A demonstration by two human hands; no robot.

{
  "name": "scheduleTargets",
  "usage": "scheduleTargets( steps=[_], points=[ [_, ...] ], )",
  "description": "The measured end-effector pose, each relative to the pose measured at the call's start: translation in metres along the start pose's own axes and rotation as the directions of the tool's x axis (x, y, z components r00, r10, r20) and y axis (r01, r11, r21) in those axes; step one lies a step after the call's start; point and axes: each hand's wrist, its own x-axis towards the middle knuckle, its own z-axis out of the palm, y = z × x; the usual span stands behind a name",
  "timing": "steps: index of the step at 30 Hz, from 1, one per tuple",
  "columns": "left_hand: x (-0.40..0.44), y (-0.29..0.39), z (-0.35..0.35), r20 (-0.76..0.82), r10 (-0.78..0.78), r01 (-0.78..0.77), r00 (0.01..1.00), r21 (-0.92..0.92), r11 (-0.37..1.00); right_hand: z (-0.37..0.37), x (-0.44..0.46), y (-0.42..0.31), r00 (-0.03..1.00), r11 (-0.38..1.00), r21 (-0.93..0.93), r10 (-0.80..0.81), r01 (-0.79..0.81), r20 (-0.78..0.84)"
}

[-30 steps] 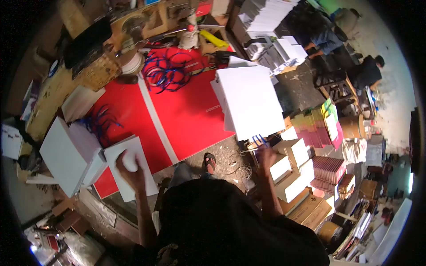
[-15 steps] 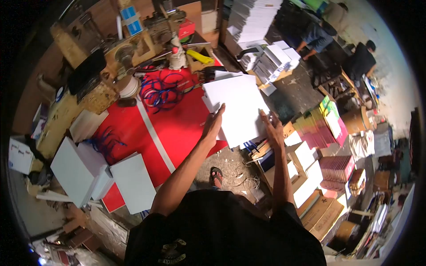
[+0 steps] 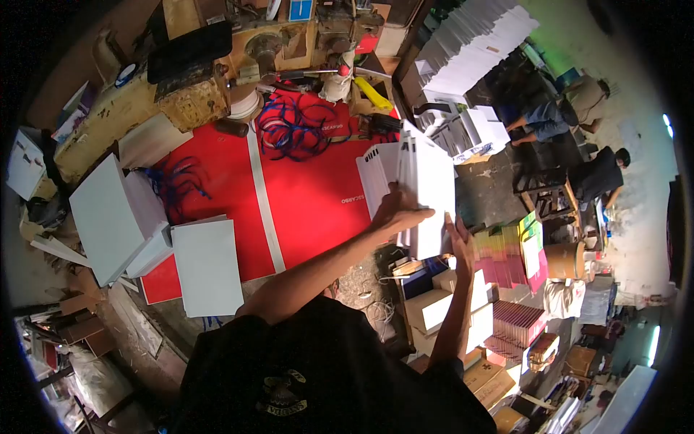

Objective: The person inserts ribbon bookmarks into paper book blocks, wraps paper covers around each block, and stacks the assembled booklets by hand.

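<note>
A thick stack of white paper blocks (image 3: 432, 184) is held up on edge, tilted, over the right end of the red tabletop (image 3: 311, 224). My left hand (image 3: 399, 210) grips its left side, with the thumb lying across the white face. At the lower right edge of the stack, my right hand (image 3: 460, 239) holds on with its fingers partly hidden. Just left of the held stack, another pile of white blocks (image 3: 372, 177) with dark marks along its edge lies on the red surface.
Blue cords (image 3: 300, 126) lie tangled on the red surface. White stacks (image 3: 206, 267) stand at the left. A yellow-handled tool (image 3: 371, 94) is at the back. Boxes (image 3: 428, 309) and pink-green book piles (image 3: 510, 253) fill the right. Two people (image 3: 598, 177) work beyond.
The white stack has gone from lying nearly flat to standing on edge, shifted right. Both hands have moved right with it, and the pile beside it now shows more. The camera view has turned.
</note>
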Motion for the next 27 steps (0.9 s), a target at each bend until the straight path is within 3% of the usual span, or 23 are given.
scheduleTargets(
  steps=[1, 4, 5, 6, 7, 9, 11, 13, 14, 15, 17, 18, 19, 20, 21, 22, 23, 24, 25, 26, 27],
  points=[
    [0.011, -0.011, 0.006, -0.023, -0.01, 0.011, 1.0, 0.026, 1.0, 0.007, -0.005, -0.001, 0.999, 0.998, -0.048, 0.037, -0.039, -0.024],
    [0.005, -0.031, -0.007, -0.08, -0.039, 0.014, 0.996, -0.289, 0.957, 0.018, -0.032, -0.024, 0.992, 0.992, -0.081, 0.089, -0.097, -0.089],
    [0.003, -0.038, -0.016, 0.045, 0.007, 0.015, 0.999, -0.458, 0.889, 0.015, -0.039, -0.032, 0.983, 0.983, -0.112, 0.13, -0.145, -0.126],
    [-0.017, -0.028, -0.03, 0.125, -0.02, 0.084, 0.992, -0.527, 0.846, 0.009, -0.056, -0.05, 0.984, 0.982, 0.06, 0.18, -0.179, 0.0],
    [-0.033, -0.028, -0.04, 0.137, 0.027, 0.065, 0.99, -0.623, 0.78, 0.009, -0.065, -0.049, 0.993, 0.991, 0.073, 0.115, -0.115, 0.0],
    [-0.067, -0.033, -0.065, 0.19, 0.047, 0.091, 0.981, -0.657, 0.749, 0.002, -0.057, 0.001, 0.967, 0.958, 0.232, 0.118, -0.171, 0.225],
    [-0.093, -0.067, -0.082, 0.153, 0.074, 0.045, 0.986, -0.654, 0.755, 0.019, -0.091, -0.043, 0.969, 0.961, 0.196, 0.16, -0.197, 0.19],
    [-0.12, -0.092, -0.099, 0.125, 0.032, 0.066, 0.992, -0.704, 0.708, 0.039, -0.108, -0.082, 0.889, 0.819, 0.533, -0.065, -0.212, 0.453],
    [-0.12, -0.126, -0.102, 0.179, 0.043, 0.12, 0.983, -0.8, 0.587, 0.053, -0.113, -0.088, 0.891, 0.835, 0.521, -0.092, -0.175, 0.446],
    [-0.12, -0.143, -0.113, 0.243, 0.075, 0.143, 0.967, -0.763, 0.631, 0.066, -0.116, -0.096, 0.889, 0.853, 0.505, -0.123, -0.133, 0.44],
    [-0.127, -0.158, -0.131, 0.297, 0.089, 0.16, 0.951, -0.715, 0.68, 0.08, -0.128, -0.143, 0.924, 0.956, 0.283, -0.172, 0.073, 0.341],
    [-0.135, -0.156, -0.138, 0.288, 0.071, 0.163, 0.955, -0.709, 0.687, 0.088, -0.127, -0.153, 0.888, 0.901, 0.358, -0.358, 0.246, 0.29],
    [-0.136, -0.16, -0.142, 0.134, 0.055, 0.043, 0.989, -0.637, 0.769, 0.093, -0.126, -0.164, 0.887, 0.898, 0.363, -0.363, 0.25, 0.285],
    [-0.139, -0.167, -0.145, -0.021, 0.049, -0.053, 0.999, -0.54, 0.84, 0.097, -0.13, -0.177, 0.869, 0.919, 0.164, -0.392, 0.358, 0.302],
    [-0.131, -0.198, -0.166, -0.062, 0.066, -0.09, 0.996, -0.625, 0.776, 0.095, -0.134, -0.192, 0.836, 0.901, 0.014, -0.408, 0.434, 0.368],
    [-0.133, -0.181, -0.183, -0.185, 0.124, -0.212, 0.975, -0.608, 0.765, 0.093, -0.138, -0.209, 0.797, 0.848, -0.123, -0.422, 0.516, 0.432],
    [-0.135, -0.163, -0.2, -0.307, 0.18, -0.332, 0.935, -0.57, 0.752, 0.102, -0.136, -0.21, 0.733, 0.785, -0.075, -0.535, 0.615, 0.421],
    [-0.138, -0.145, -0.218, -0.42, 0.232, -0.441, 0.877, -0.512, 0.737, 0.111, -0.133, -0.213, 0.686, 0.697, -0.183, -0.561, 0.693, 0.463],
    [-0.126, -0.167, -0.242, -0.446, 0.341, -0.467, 0.828, -0.21, 0.859, 0.119, -0.13, -0.214, 0.638, 0.589, -0.281, -0.578, 0.758, 0.509],
    [-0.121, -0.168, -0.249, -0.391, 0.355, -0.441, 0.849, -0.155, 0.884, 0.135, -0.124, -0.199, 0.634, 0.592, -0.272, -0.574, 0.759, 0.519],
    [-0.116, -0.168, -0.256, -0.342, 0.356, -0.409, 0.869, -0.095, 0.908, 0.162, -0.111, -0.167, 0.547, 0.392, -0.394, -0.703, 0.831, 0.454]
  ],
)
